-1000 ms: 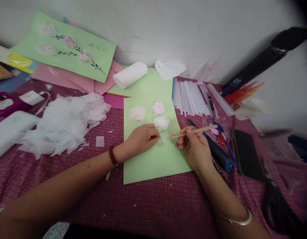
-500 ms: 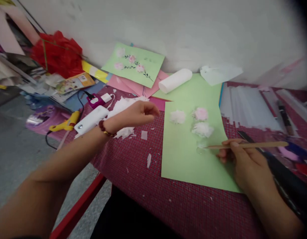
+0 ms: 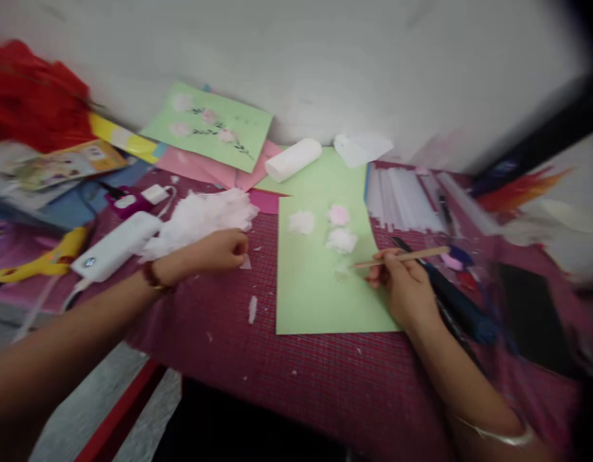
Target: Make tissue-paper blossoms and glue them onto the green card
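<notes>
My right hand (image 3: 407, 285) is closed round a thin wooden stick (image 3: 421, 253). The stick's tip touches or hovers just over a translucent whitish patch (image 3: 343, 269) on a green sheet of paper (image 3: 316, 301). Above that patch, the sheet carries a white paper flower (image 3: 342, 240), a pink one (image 3: 338, 215) and another white one (image 3: 301, 222). Left of the sheet, my left hand (image 3: 222, 250) is low over the table, its fingers curled in a pinch. A small white paper square (image 3: 247, 262) sticks out from under those fingertips.
White paper pieces (image 3: 205, 215) lie heaped behind my left hand, near a white power bank (image 3: 118, 246) and a yellow glue gun (image 3: 46, 260). A flowered green card (image 3: 214, 131) and a white roll (image 3: 294, 160) stand at the wall. Clear sticks (image 3: 402, 199) lie right.
My left hand has come down onto the paper square, its fingers closing. My right hand keeps the stick at the whitish patch. The view has swung to the right.
</notes>
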Motion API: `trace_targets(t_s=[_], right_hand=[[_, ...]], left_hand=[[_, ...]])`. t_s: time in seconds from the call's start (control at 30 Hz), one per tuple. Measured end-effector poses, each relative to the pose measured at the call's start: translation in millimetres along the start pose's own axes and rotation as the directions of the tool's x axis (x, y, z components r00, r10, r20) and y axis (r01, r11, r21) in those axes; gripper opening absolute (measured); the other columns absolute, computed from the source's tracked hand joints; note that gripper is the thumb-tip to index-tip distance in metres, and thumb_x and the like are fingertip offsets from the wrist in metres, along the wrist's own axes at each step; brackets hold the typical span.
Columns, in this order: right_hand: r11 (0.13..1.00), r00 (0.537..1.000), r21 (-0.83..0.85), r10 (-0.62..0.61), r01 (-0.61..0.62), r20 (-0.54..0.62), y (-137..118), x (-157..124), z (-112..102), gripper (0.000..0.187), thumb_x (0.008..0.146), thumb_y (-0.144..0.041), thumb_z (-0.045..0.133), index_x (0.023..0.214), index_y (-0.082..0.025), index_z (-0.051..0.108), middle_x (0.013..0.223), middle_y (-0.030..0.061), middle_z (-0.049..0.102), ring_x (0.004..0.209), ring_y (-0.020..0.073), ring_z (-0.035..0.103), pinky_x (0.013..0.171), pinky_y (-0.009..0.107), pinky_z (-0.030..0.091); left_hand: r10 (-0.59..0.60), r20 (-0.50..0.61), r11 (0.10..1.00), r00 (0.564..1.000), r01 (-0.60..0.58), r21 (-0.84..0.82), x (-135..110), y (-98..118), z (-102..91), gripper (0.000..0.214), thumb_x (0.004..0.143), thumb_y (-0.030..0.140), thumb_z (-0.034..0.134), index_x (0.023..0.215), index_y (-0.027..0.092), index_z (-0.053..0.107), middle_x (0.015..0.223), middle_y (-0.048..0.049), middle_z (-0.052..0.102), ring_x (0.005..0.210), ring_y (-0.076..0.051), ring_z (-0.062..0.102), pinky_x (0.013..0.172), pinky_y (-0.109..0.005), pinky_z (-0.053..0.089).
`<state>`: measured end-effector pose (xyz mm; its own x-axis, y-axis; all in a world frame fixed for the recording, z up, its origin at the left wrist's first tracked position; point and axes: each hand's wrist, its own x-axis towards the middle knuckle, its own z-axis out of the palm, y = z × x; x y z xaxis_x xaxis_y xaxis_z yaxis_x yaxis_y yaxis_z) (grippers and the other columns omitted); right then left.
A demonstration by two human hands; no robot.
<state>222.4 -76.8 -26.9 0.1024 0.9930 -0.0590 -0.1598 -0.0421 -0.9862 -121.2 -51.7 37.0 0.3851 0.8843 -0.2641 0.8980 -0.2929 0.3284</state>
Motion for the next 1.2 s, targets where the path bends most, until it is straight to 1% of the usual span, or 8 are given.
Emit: trace_targets(t_s=[0.07, 0.2, 0.37, 0.53, 0.87, 0.97, 1.07, 1.2], right_hand=[[0.999, 0.999, 0.035, -0.03, 0.031, -0.023, -2, 0, 0, 0.019, 0.083, -0.039, 0.06, 0.079, -0.021, 0.057, 0.054, -0.0027, 0.056, 0.045, 0.0114, 0.048, 0.047, 0.025, 0.039], [0.996, 0.997, -0.05, -0.069, 0.068, -0.036, -2, 0, -5, 0.019, 0.086, -0.038, 0.055, 0.077, -0.021, 0.055, 0.05, -0.0045, 0.052, 0.042, 0.01, 0.045, 0.043, 0.022, 0.036], [0.971, 0.996, -0.223, -0.076, 0.086, 0.054, -3, -2, -6, 0.023, 0.088, -0.039, 0.051, 0.077, -0.02, 0.055, 0.052, -0.0045, 0.051, 0.042, 0.0099, 0.045, 0.042, 0.023, 0.036], [0.963, 0.996, -0.258, -0.058, 0.075, 0.072, -4, -1, -1, 0.023, 0.088, -0.039, 0.05, 0.077, -0.02, 0.054, 0.054, -0.0035, 0.054, 0.043, 0.0104, 0.046, 0.043, 0.023, 0.038], [0.954, 0.995, -0.285, -0.074, 0.092, 0.074, -3, 0, 0, 0.023, 0.09, -0.039, 0.049, 0.08, -0.019, 0.056, 0.06, -0.0012, 0.06, 0.044, 0.0096, 0.049, 0.045, 0.023, 0.04], [0.951, 0.994, -0.296, -0.071, 0.092, 0.081, -4, 0, 2, 0.024, 0.09, -0.039, 0.05, 0.081, -0.018, 0.056, 0.063, -0.0001, 0.063, 0.044, 0.0091, 0.05, 0.045, 0.022, 0.04], [0.948, 0.994, -0.306, -0.067, 0.09, 0.087, -5, 1, 3, 0.025, 0.089, -0.041, 0.051, 0.081, -0.018, 0.056, 0.065, 0.0009, 0.066, 0.043, 0.009, 0.05, 0.045, 0.023, 0.04], [0.94, 0.993, -0.326, -0.073, 0.099, 0.092, -5, 1, 4, 0.026, 0.088, -0.043, 0.052, 0.082, -0.018, 0.057, 0.067, 0.0018, 0.068, 0.044, 0.0097, 0.052, 0.046, 0.023, 0.041]], left_hand=[[-0.032, -0.046, 0.994, 0.998, 0.028, -0.101, 5, 12, -11.6, 0.008, 0.07, 0.023, 0.051, 0.065, 0.017, 0.05, 0.058, 0.0029, 0.049, 0.053, -0.01, 0.042, 0.054, -0.023, 0.031], [0.036, -0.11, 0.964, 0.993, -0.064, -0.257, 22, 54, -24.3, 0.005, 0.069, 0.021, 0.051, 0.067, 0.017, 0.053, 0.057, 0.0038, 0.051, 0.052, -0.008, 0.043, 0.052, -0.021, 0.032], [0.118, -0.206, 0.944, 0.971, -0.174, -0.282, 54, 101, 2.7, 0.005, 0.067, 0.017, 0.05, 0.066, 0.016, 0.055, 0.065, 0.0009, 0.058, 0.059, -0.009, 0.049, 0.057, -0.023, 0.037], [0.177, -0.336, 0.954, 0.925, -0.246, -0.174, 71, 102, 27.5, 0.005, 0.066, 0.015, 0.049, 0.066, 0.017, 0.055, 0.074, -0.0016, 0.059, 0.065, -0.011, 0.05, 0.061, -0.025, 0.038], [0.263, -0.371, 0.936, 0.891, -0.329, -0.127, 77, 96, 32.3, 0.007, 0.066, 0.011, 0.051, 0.063, 0.017, 0.051, 0.08, -0.0044, 0.057, 0.078, -0.015, 0.052, 0.07, -0.028, 0.041], [0.221, -0.314, 0.95, 0.923, -0.277, -0.146, 75, 98, 28.7, 0.005, 0.065, 0.012, 0.052, 0.062, 0.016, 0.052, 0.075, -0.0034, 0.056, 0.072, -0.014, 0.05, 0.067, -0.029, 0.04], [0.141, -0.086, 0.919, 0.986, -0.163, -0.359, 71, 100, 21.4, 0.003, 0.067, 0.016, 0.053, 0.064, 0.017, 0.054, 0.062, 0.0009, 0.053, 0.057, -0.01, 0.045, 0.054, -0.025, 0.034], [0.217, 0.218, 0.718, 0.952, -0.004, -0.696, 64, 109, 15.7, 0.012, 0.072, 0.028, 0.059, 0.07, 0.016, 0.059, 0.058, 0.0027, 0.055, 0.05, -0.007, 0.044, 0.049, -0.022, 0.032]])
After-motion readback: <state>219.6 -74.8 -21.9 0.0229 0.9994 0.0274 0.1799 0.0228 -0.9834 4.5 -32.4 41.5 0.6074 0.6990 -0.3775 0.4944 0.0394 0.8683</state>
